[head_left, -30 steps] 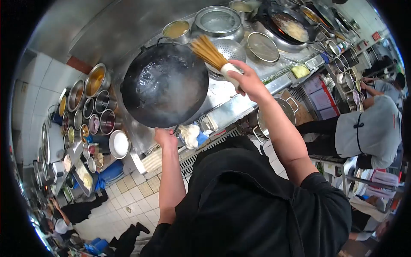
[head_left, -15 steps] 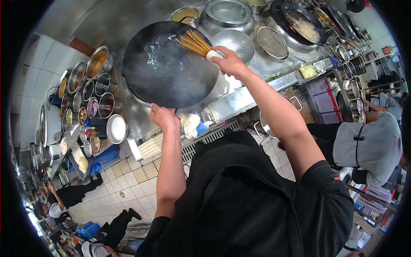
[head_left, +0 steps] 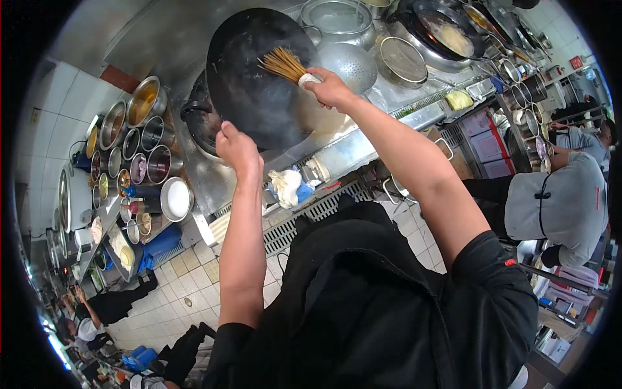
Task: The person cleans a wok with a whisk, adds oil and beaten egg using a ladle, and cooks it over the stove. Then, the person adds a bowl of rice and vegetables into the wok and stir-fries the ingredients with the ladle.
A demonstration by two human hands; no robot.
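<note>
A large black wok [head_left: 249,71] is tilted up off its burner [head_left: 202,123], its far side raised and its low edge toward the right. My left hand [head_left: 238,152] is closed on the wok's near left edge; the exact grip is hidden behind the fingers. Closed around the white-wrapped end of a bamboo wok brush [head_left: 285,66], my right hand [head_left: 329,89] holds its bristles over the wok's inside. Pale liquid and steam show by the low edge, next to a perforated strainer [head_left: 346,68].
Left of the stove stand several metal bowls and pots, among them a white-filled bowl [head_left: 176,198]. A cloth [head_left: 285,187] lies on the stove's front edge. Behind the strainer is a covered pot [head_left: 337,19]; a mesh sieve [head_left: 402,59] lies to the right. A co-worker [head_left: 557,198] stands at right.
The wok has gone from resting on the burner to tilted up and right, exposing the burner. My left hand rose with it. Liquid now runs at the right edge; the brush shifted slightly left.
</note>
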